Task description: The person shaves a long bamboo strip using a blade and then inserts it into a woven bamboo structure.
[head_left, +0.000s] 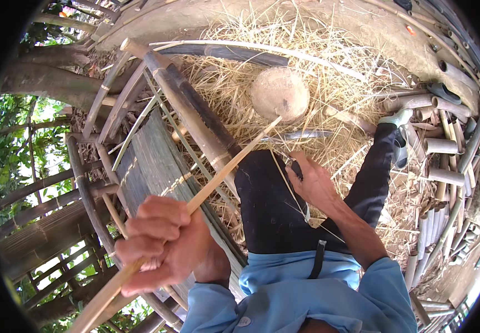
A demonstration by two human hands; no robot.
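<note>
My left hand (162,238) is closed around a long pale bamboo strip (229,166). The strip slants across from the lower left, and its far tip shows in front of the round wooden block (280,94). Over my lap, my right hand (315,180) has its fingers curled in. Something small and dark shows at those fingers, too hidden to name. Thin pale slivers (287,180) lie across my dark trousers beside that hand.
Straw-like shavings (218,77) cover the ground around the block. A thick bamboo pole (187,105) and a grey plank (151,152) lie at the left. Cut bamboo pieces (440,145) are piled at the right. A bamboo fence (45,205) stands at the far left.
</note>
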